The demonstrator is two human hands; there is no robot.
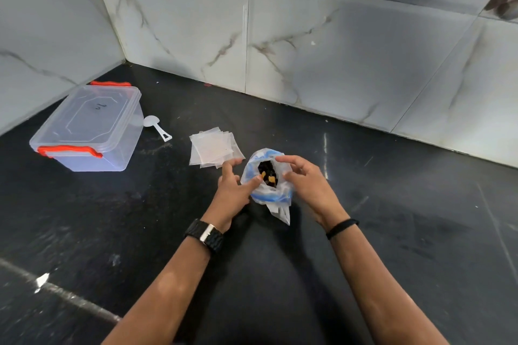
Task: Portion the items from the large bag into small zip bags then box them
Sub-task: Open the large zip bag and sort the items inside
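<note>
A large white-and-blue plastic bag (pixel 273 196) stands open on the black counter, with dark and yellow pieces showing in its mouth. My left hand (pixel 232 190) pinches the bag's left rim with thumb and a finger. My right hand (pixel 305 182) holds the right rim, fingers curled over it. A stack of small clear zip bags (pixel 211 148) lies flat just left of the big bag, touching nothing. A clear plastic box (pixel 89 129) with red latches and its lid on sits at the far left.
A white plastic scoop (pixel 157 126) lies between the box and the zip bags. Marble-tiled walls (pixel 308 36) close the counter at the back and left. The black counter (pixel 392 218) stretches to the right and front. A white scrap (pixel 42 280) lies near the front left.
</note>
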